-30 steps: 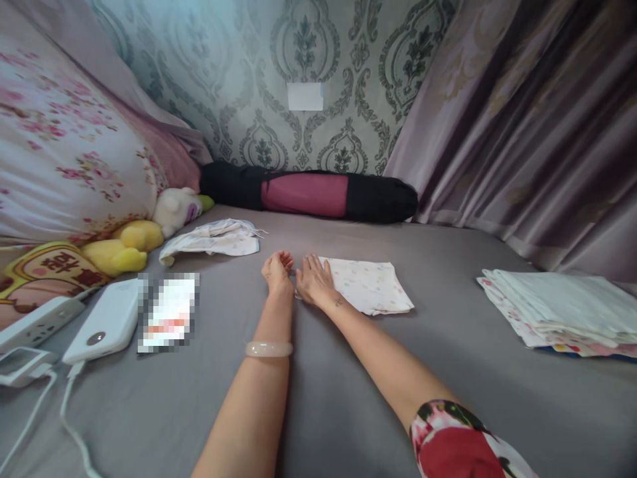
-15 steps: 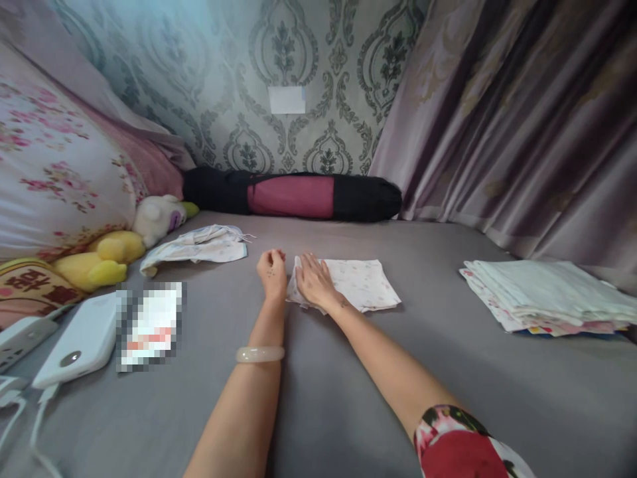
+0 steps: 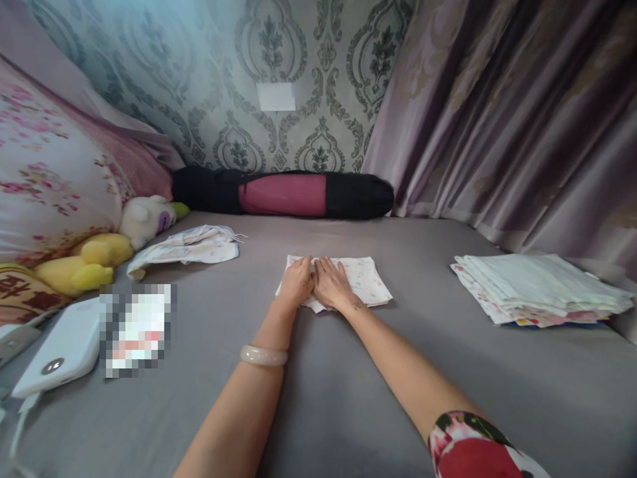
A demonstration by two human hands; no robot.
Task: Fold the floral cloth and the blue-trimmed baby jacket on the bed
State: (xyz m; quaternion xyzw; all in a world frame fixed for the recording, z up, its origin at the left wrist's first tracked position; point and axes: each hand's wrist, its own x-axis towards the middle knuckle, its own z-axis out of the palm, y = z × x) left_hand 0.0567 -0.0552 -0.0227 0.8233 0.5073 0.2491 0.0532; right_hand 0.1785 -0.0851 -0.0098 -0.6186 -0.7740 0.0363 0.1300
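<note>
A folded white cloth with small pale prints lies on the grey bed sheet in front of me. My right hand rests palm down on its middle, fingers stretched forward and holding nothing. Close beside it, my left hand lies on the cloth's left part. Its fingers point forward, slightly bent, with no object seen in them; the undersides of both hands are hidden. A pale bangle circles my left wrist.
A stack of folded cloths sits at right, a crumpled printed garment at left. Nearer left are a white power bank with a cable and a blurred-out item. Plush toys and a long black-and-maroon bag lie behind.
My left hand was closed in the air beside the cloth's left edge; it has moved right onto the cloth. My right hand has slid right, from the left part to the middle.
</note>
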